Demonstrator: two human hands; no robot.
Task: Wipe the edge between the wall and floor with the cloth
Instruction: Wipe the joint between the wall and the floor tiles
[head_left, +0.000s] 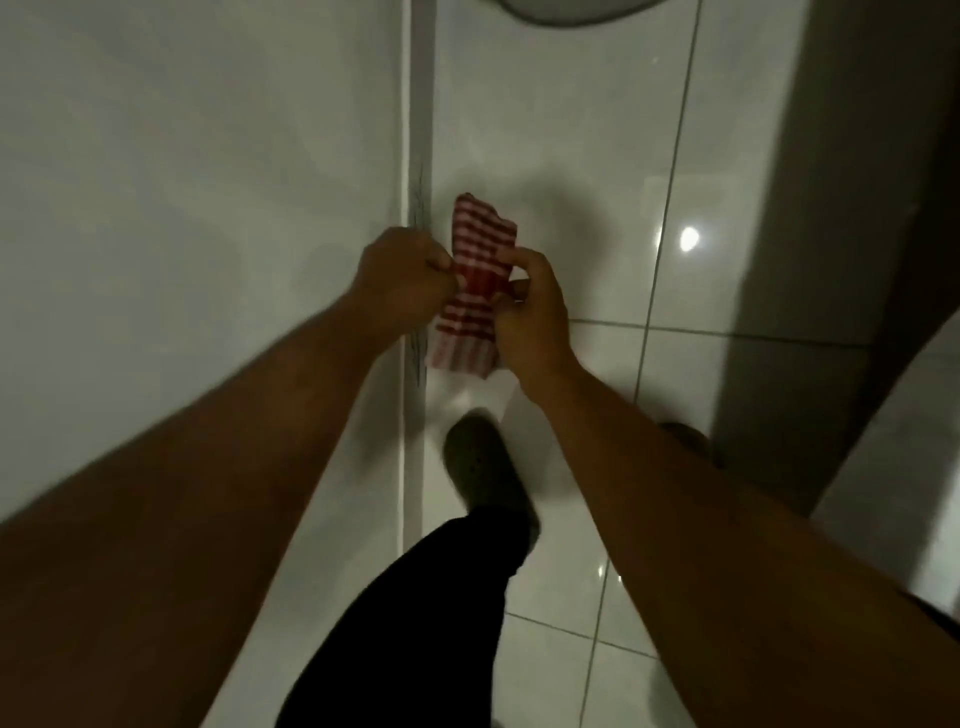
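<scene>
A red-and-white striped cloth (477, 291) hangs bunched between both hands, held in the air over the floor. My left hand (397, 278) grips its left side in a fist. My right hand (530, 312) pinches its right side with thumb and fingers. The edge between wall and floor (418, 156) runs as a pale vertical strip just left of the cloth, with dark scuff marks near my left hand. The white wall (197, 182) fills the left; glossy white floor tiles (561, 156) lie to the right of the strip.
My leg in dark trousers and a dark shoe (483, 467) stands on the tiles below the cloth. A grey wall or door panel (831, 208) rises on the right. A dark round object (571, 13) shows at the top. A white surface (904, 457) sits at the right edge.
</scene>
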